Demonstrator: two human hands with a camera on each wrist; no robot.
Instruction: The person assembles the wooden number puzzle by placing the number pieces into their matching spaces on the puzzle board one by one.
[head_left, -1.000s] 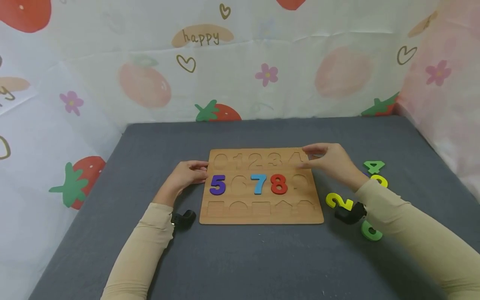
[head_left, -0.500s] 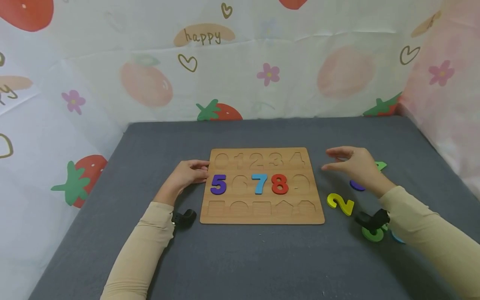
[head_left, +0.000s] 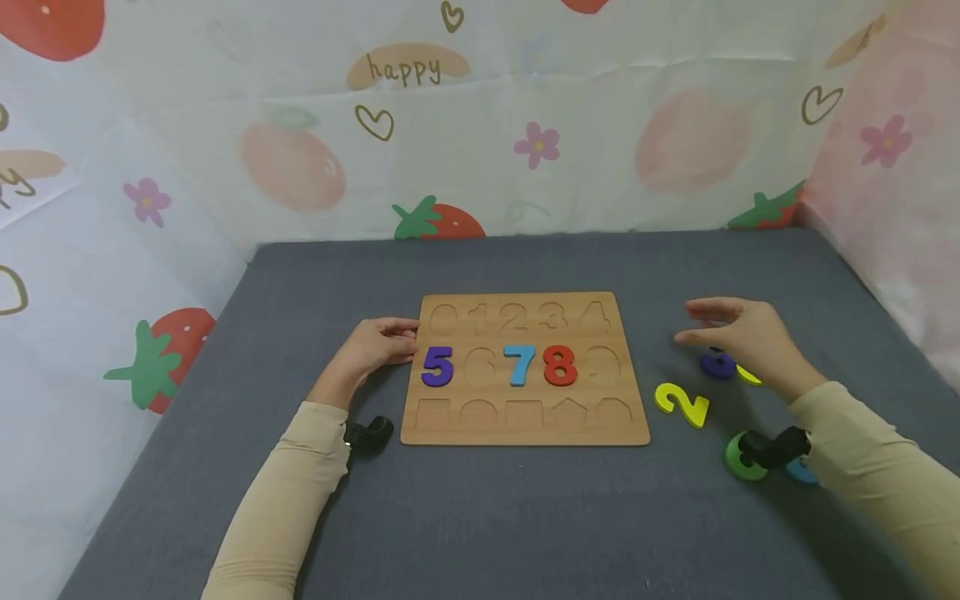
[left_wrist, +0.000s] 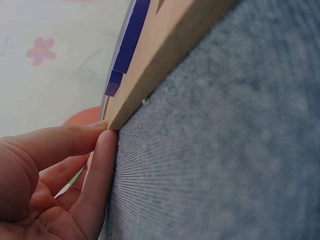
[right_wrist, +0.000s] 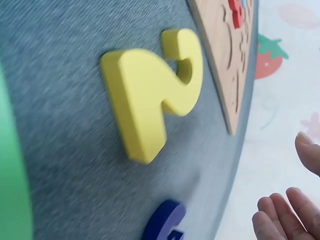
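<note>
The left hand (head_left: 372,346), left of centre in the head view, pinches the left edge of the wooden board (head_left: 577,421) with thumb and finger, the gap between them narrow. The right hand (head_left: 746,329), at right of the frame, holds nothing; its thumb and fingers stand well apart.

The board lies flat in the middle of the frame, its recesses in three rows. In the middle row sit the purple 5 (head_left: 437,367) at left, the blue 7 (head_left: 518,365) at centre and the red 8 (head_left: 560,365) beside it; the outlines of 6 and 9 show bare wood, as do 0 to 4 above and five shapes below.

Loose pieces lie to the right of the board. The purple piece (head_left: 717,364) shows just below the right hand's fingers, with a yellow piece (head_left: 747,376) beside it, mostly hidden behind the wrist. The yellow 2 (head_left: 682,406) lies lower left of that hand, near the board's right edge, and fills the centre of the right wrist view. Toward lower right are a green piece (head_left: 742,457) and a blue piece (head_left: 801,472), both partly covered by the black wrist camera (head_left: 776,447) and sleeve (head_left: 877,450)
</note>
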